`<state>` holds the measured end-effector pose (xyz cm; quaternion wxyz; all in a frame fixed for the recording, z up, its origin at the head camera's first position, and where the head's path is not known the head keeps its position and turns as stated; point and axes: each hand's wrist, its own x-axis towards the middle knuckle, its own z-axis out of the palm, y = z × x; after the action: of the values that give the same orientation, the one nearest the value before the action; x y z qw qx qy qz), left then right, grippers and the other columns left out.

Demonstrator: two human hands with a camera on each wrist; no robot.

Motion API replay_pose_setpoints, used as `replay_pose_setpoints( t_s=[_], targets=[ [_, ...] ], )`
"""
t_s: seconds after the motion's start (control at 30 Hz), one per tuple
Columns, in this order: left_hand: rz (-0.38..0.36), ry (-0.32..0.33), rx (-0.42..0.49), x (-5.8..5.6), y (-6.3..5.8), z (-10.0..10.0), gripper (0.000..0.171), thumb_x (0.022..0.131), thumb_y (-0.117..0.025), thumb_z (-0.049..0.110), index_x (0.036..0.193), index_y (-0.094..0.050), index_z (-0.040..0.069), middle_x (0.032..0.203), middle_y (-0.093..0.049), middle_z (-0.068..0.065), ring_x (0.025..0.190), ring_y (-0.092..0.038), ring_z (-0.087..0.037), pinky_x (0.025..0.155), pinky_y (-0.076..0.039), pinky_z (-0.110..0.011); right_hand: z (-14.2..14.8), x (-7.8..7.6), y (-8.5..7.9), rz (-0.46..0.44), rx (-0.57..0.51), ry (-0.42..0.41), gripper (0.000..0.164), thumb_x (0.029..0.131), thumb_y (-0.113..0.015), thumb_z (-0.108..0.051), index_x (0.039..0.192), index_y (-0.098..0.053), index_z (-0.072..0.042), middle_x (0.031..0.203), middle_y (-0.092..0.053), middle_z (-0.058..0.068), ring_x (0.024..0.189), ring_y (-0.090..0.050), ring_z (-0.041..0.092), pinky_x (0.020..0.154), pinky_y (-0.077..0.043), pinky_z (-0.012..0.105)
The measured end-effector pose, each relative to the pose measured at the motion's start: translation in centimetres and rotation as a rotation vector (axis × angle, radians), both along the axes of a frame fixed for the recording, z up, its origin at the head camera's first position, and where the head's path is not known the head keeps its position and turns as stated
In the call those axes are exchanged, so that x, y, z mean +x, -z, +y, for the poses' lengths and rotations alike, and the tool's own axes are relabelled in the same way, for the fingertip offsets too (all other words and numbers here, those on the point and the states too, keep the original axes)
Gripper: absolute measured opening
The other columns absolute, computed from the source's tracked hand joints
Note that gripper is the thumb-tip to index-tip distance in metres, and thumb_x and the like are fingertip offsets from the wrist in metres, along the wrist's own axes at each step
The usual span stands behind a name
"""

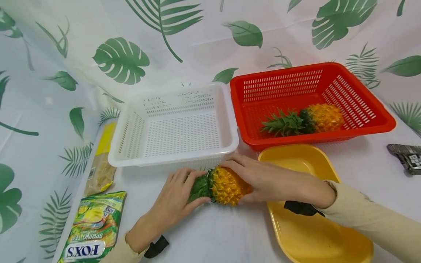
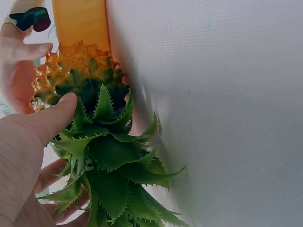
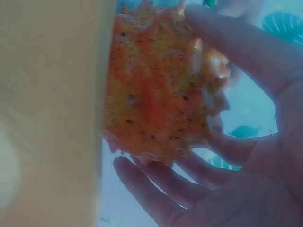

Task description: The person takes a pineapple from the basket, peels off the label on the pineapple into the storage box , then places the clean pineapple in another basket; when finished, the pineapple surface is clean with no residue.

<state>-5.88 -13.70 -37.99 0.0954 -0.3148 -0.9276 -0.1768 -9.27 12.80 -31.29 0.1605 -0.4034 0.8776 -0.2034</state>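
Observation:
A toy-like pineapple (image 1: 227,186) with an orange knobbly body and green leafy crown lies sideways just in front of the white basket (image 1: 128,160). My left hand (image 1: 177,193) grips it around the crown, and in the left wrist view that thumb (image 2: 59,113) presses where the leaves meet the body. From the other side my right hand (image 1: 260,179) holds the orange body, thumb and fingers curved around its end. In the right wrist view the pineapple's base (image 3: 151,90) shows between them, beside the yellow basin's wall (image 3: 47,94).
A red basket (image 1: 250,137) at the back right holds another pineapple (image 1: 323,117). The yellow basin (image 1: 279,233) stands under my right forearm. On the left lie a green candy bag (image 1: 95,223) and a yellow-and-clear packet (image 1: 102,168). A black packet (image 1: 408,157) lies far right.

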Motion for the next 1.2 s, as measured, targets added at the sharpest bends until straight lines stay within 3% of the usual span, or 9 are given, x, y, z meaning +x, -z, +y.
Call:
replay_pose_setpoints(
  t_s=[0.2, 0.83, 1.2],
  targets=[
    [-0.006, -0.007, 0.001, 0.0, 0.0, 0.0, 0.065, 0.082, -0.073, 0.049, 0.134, -0.054, 0.015, 0.113, -0.056, -0.001, 0.1, -0.055, -0.019, 0.085, -0.046, -0.037, 0.0, 0.0, 0.7, -0.001, -0.029, -0.018, 0.092, 0.074, -0.086, -0.031, 0.146, -0.033, -0.011, 0.143, -0.039, 0.004, 0.123, -0.047, 0.019, 0.102, -0.049, 0.04],
    [-0.017, -0.005, 0.0, -0.1, 0.0, -0.1, 0.065, 0.083, -0.072, 0.05, 0.134, -0.054, 0.016, 0.114, -0.056, -0.001, 0.104, -0.055, -0.019, 0.085, -0.045, -0.036, -0.4, 0.6, 1.4, -0.057, -0.057, 0.04, 0.091, 0.075, -0.085, -0.031, 0.144, -0.028, -0.017, 0.139, -0.037, -0.003, 0.123, -0.041, 0.015, 0.105, -0.046, 0.04],
    [-0.03, -0.003, -0.001, -0.2, -0.2, -0.1, 0.063, 0.083, -0.071, 0.052, 0.134, -0.054, 0.018, 0.113, -0.056, 0.001, 0.104, -0.056, -0.019, 0.087, -0.046, -0.037, -0.7, 0.5, 1.8, -0.01, -0.07, 0.049, 0.091, 0.069, -0.09, -0.026, 0.139, -0.033, -0.016, 0.129, -0.043, -0.002, 0.118, -0.045, 0.017, 0.101, -0.048, 0.043]
  ],
)
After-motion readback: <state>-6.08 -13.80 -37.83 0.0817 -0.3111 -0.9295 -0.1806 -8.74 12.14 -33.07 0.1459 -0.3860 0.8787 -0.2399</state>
